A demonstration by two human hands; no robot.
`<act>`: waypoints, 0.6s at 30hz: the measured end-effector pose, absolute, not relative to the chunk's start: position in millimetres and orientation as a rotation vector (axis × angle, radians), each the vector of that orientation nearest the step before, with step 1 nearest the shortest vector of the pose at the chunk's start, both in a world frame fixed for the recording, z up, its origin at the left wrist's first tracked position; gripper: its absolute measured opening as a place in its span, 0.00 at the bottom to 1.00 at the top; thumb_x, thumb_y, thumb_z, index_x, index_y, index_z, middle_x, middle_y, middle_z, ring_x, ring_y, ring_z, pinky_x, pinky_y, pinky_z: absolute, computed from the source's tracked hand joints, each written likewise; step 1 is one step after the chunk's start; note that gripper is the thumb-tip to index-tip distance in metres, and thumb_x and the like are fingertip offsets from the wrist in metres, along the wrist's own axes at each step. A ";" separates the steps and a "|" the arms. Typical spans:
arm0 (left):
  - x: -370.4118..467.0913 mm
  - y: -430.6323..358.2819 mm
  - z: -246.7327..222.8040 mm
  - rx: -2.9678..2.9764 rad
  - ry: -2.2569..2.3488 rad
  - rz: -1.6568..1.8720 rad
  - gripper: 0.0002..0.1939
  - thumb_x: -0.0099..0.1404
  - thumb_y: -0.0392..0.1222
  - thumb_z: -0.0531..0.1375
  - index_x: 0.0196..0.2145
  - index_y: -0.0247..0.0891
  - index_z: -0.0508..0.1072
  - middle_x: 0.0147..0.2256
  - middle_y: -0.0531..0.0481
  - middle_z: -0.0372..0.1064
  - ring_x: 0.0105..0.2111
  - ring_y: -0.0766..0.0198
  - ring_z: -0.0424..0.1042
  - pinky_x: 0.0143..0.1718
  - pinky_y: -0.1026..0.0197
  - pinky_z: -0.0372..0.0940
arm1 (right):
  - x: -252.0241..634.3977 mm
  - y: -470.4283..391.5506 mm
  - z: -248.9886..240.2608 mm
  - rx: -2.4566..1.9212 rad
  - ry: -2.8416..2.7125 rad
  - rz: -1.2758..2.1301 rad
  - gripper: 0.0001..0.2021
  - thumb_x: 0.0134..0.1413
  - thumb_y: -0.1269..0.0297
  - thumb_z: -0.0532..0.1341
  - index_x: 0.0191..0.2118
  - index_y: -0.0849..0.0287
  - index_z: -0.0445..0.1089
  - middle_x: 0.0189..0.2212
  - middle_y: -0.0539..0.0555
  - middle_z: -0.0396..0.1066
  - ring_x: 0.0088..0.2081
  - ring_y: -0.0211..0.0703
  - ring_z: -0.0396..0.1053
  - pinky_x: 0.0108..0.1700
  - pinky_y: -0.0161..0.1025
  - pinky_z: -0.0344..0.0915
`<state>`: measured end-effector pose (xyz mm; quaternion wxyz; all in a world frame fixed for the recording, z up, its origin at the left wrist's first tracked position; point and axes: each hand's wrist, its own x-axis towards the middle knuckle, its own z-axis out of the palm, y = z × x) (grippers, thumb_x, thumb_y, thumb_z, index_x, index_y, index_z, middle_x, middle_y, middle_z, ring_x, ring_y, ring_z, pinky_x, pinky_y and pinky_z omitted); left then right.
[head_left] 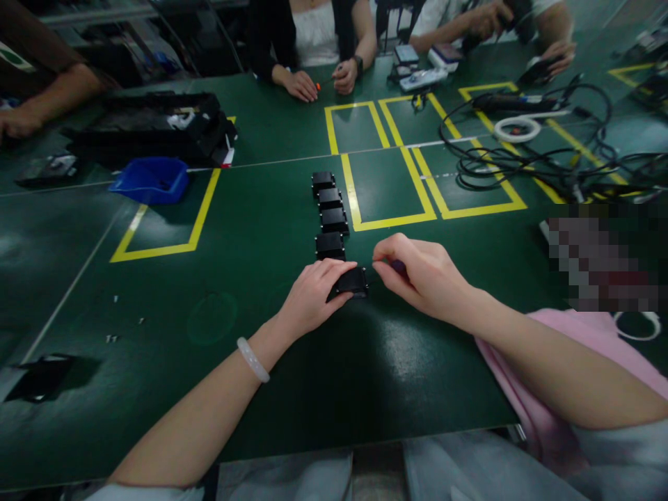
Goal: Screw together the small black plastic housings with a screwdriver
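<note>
My left hand [313, 296], with a pale bangle at its wrist, grips a small black rectangular box [353, 281] on the green table, its thumb on the near side and fingers over the far left edge. Just right of that box, my right hand [422, 278] is closed in a pinch. Something dark shows inside its curled fingers, too hidden to name. Beyond my left hand, several similar black boxes stand in a row running away from me, among them the nearest one [329, 244] and the farthest one [323, 181].
A blue tray [151, 181] sits before a black bin [151, 129] at left. Tiny screws [111, 339] and a black part [39, 378] lie at near left. Coiled black cables [485, 163] spread at right. Pink cloth [522, 390] lies under my right forearm. Other people sit across the table.
</note>
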<state>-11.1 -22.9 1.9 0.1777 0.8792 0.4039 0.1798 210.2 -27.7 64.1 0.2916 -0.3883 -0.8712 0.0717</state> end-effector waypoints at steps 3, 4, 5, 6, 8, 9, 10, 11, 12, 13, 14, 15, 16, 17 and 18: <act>-10.8 -23.2 2.5 2.494 1.144 0.514 0.21 0.66 0.43 0.57 0.55 0.40 0.61 0.50 0.44 0.65 0.49 0.53 0.65 0.49 0.50 0.61 | 210.5 -28.4 63.8 -1.040 -2.290 0.212 0.07 0.59 0.69 0.50 0.42 0.63 0.62 0.25 0.51 0.66 0.25 0.37 0.64 0.30 0.35 0.60; -10.7 -23.3 2.6 2.494 1.144 0.516 0.21 0.66 0.43 0.57 0.55 0.40 0.61 0.50 0.44 0.65 0.49 0.53 0.65 0.49 0.50 0.61 | 210.6 -28.5 64.1 -1.038 -2.289 0.219 0.08 0.59 0.69 0.50 0.42 0.63 0.62 0.26 0.51 0.66 0.25 0.38 0.65 0.30 0.35 0.60; -10.8 -23.4 2.5 2.494 1.144 0.516 0.21 0.66 0.43 0.57 0.55 0.40 0.61 0.50 0.44 0.65 0.49 0.53 0.65 0.49 0.50 0.61 | 210.7 -28.3 64.5 -1.038 -2.295 0.225 0.08 0.59 0.69 0.50 0.42 0.63 0.62 0.26 0.51 0.66 0.25 0.38 0.65 0.30 0.35 0.60; -10.8 -23.5 2.4 2.494 1.144 0.515 0.21 0.66 0.43 0.57 0.55 0.39 0.61 0.50 0.44 0.65 0.49 0.54 0.65 0.49 0.50 0.61 | 210.7 -28.1 64.9 -1.039 -2.306 0.228 0.08 0.59 0.68 0.51 0.42 0.63 0.62 0.26 0.51 0.66 0.25 0.38 0.65 0.30 0.35 0.60; -11.1 -23.5 2.0 2.497 1.144 0.511 0.22 0.66 0.42 0.58 0.56 0.39 0.61 0.51 0.44 0.65 0.50 0.54 0.64 0.49 0.51 0.61 | 210.5 -27.3 65.4 -1.040 -2.331 0.221 0.08 0.61 0.63 0.51 0.39 0.62 0.63 0.26 0.52 0.66 0.25 0.38 0.64 0.29 0.36 0.60; -11.2 -23.4 1.8 2.499 1.144 0.510 0.22 0.65 0.42 0.58 0.56 0.39 0.60 0.51 0.44 0.65 0.50 0.54 0.64 0.49 0.51 0.61 | 210.3 -27.0 65.3 -1.043 -2.336 0.215 0.09 0.62 0.62 0.51 0.38 0.62 0.63 0.26 0.52 0.66 0.25 0.38 0.64 0.29 0.35 0.59; -11.2 -23.3 1.6 2.502 1.145 0.509 0.22 0.65 0.42 0.58 0.56 0.40 0.60 0.51 0.44 0.64 0.50 0.54 0.64 0.49 0.51 0.61 | 210.0 -26.7 65.2 -1.050 -2.335 0.208 0.09 0.62 0.61 0.52 0.37 0.62 0.63 0.25 0.52 0.66 0.25 0.38 0.64 0.28 0.35 0.59; -11.2 -23.2 1.5 2.505 1.147 0.508 0.22 0.65 0.42 0.58 0.56 0.40 0.60 0.51 0.44 0.65 0.50 0.54 0.65 0.49 0.51 0.61 | 209.8 -26.6 64.9 -1.055 -2.328 0.203 0.09 0.62 0.62 0.51 0.37 0.62 0.63 0.25 0.52 0.66 0.25 0.38 0.64 0.28 0.35 0.59; -11.1 -23.1 1.5 2.507 1.147 0.508 0.22 0.65 0.42 0.58 0.56 0.40 0.60 0.51 0.44 0.65 0.49 0.54 0.65 0.49 0.51 0.61 | 209.6 -26.7 64.7 -1.060 -2.315 0.200 0.08 0.61 0.64 0.51 0.37 0.62 0.63 0.26 0.52 0.66 0.25 0.38 0.64 0.29 0.35 0.59; -11.1 -23.0 1.5 2.508 1.148 0.508 0.22 0.65 0.42 0.58 0.56 0.39 0.61 0.50 0.44 0.65 0.49 0.54 0.65 0.49 0.51 0.61 | 209.5 -26.9 64.4 -1.061 -2.302 0.200 0.07 0.61 0.66 0.51 0.38 0.63 0.63 0.26 0.52 0.67 0.25 0.38 0.64 0.29 0.35 0.60; -11.0 -22.9 1.5 2.508 1.148 0.510 0.22 0.65 0.42 0.58 0.56 0.40 0.61 0.50 0.44 0.65 0.49 0.54 0.65 0.49 0.51 0.61 | 209.4 -27.1 64.3 -1.057 -2.292 0.202 0.07 0.60 0.68 0.51 0.39 0.63 0.63 0.26 0.52 0.67 0.25 0.38 0.64 0.29 0.35 0.60; -10.9 -22.9 1.6 2.508 1.148 0.512 0.22 0.65 0.42 0.58 0.56 0.40 0.61 0.50 0.44 0.65 0.49 0.54 0.65 0.49 0.51 0.61 | 209.4 -27.3 64.4 -1.049 -2.286 0.206 0.07 0.59 0.69 0.51 0.40 0.64 0.63 0.27 0.52 0.67 0.25 0.38 0.64 0.29 0.35 0.60; -10.9 -22.9 1.7 2.507 1.148 0.514 0.21 0.65 0.42 0.58 0.55 0.39 0.61 0.50 0.44 0.65 0.49 0.54 0.65 0.49 0.51 0.61 | 209.5 -27.4 64.6 -1.040 -2.285 0.210 0.07 0.59 0.70 0.51 0.40 0.64 0.63 0.26 0.52 0.67 0.25 0.38 0.64 0.29 0.35 0.60; -10.9 -22.9 1.7 2.506 1.148 0.515 0.22 0.65 0.42 0.58 0.55 0.39 0.61 0.50 0.44 0.65 0.49 0.54 0.65 0.49 0.51 0.61 | 209.7 -27.5 65.0 -1.031 -2.289 0.214 0.07 0.59 0.69 0.51 0.40 0.64 0.63 0.26 0.52 0.66 0.25 0.38 0.64 0.29 0.35 0.60; -11.0 -23.0 1.7 2.505 1.148 0.515 0.22 0.65 0.42 0.58 0.55 0.39 0.61 0.50 0.44 0.65 0.50 0.54 0.65 0.49 0.51 0.61 | 210.0 -27.5 65.3 -1.025 -2.298 0.216 0.07 0.60 0.68 0.51 0.39 0.64 0.63 0.26 0.52 0.66 0.25 0.37 0.64 0.29 0.35 0.60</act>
